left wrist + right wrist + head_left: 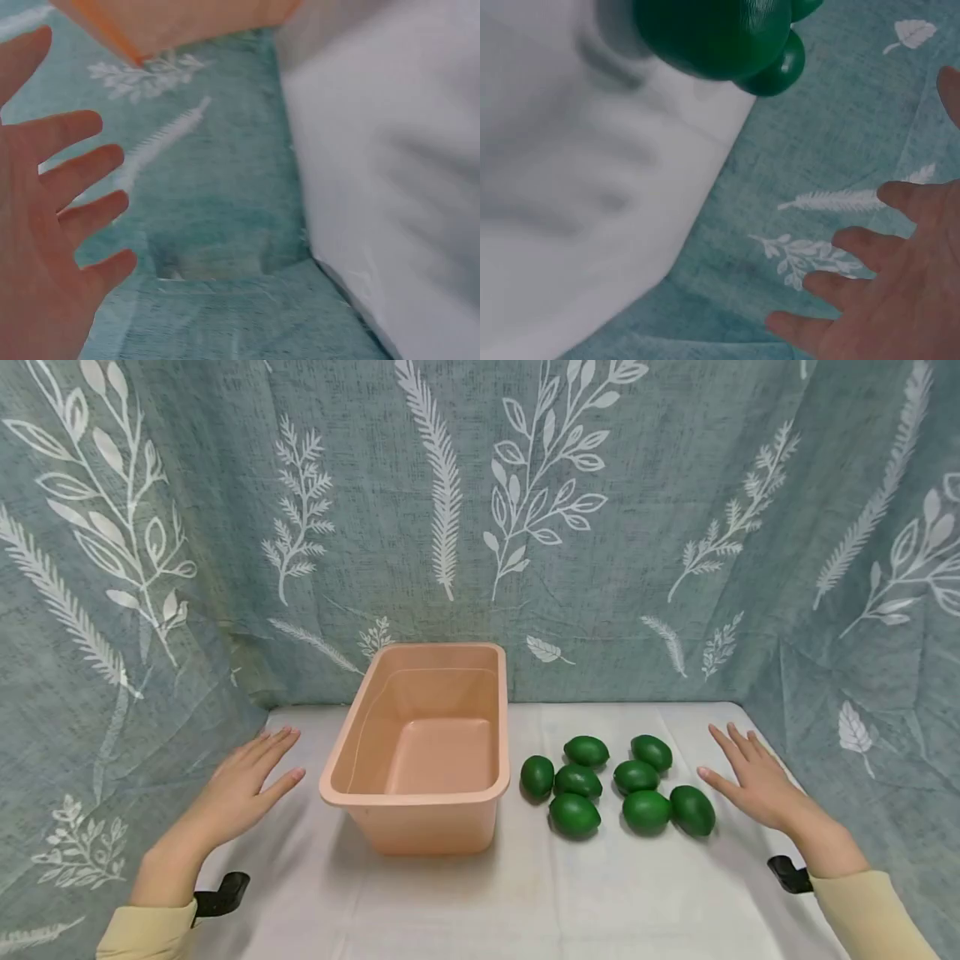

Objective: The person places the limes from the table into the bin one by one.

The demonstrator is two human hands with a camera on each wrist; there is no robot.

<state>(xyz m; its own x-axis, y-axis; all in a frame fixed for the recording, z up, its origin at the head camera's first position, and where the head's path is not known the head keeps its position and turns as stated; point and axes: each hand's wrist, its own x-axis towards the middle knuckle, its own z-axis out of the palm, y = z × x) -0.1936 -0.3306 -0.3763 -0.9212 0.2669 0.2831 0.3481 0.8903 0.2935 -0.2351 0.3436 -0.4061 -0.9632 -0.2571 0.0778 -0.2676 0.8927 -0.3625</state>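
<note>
A peach-coloured plastic bin stands on the white table, with nothing inside it. To its right lie several dark green, lemon-shaped fruits in two loose clusters. My left hand is held over the table left of the bin, fingers spread and touching nothing; its palm shows in the left wrist view. On the other side, my right hand hovers right of the fruits with fingers extended and apart from them. The right wrist view shows that hand beside some green fruits.
The white tablecloth covers the table. Behind and at both sides hangs a blue-green curtain with white leaf prints. A black strap mount sits on each wrist, such as the left one.
</note>
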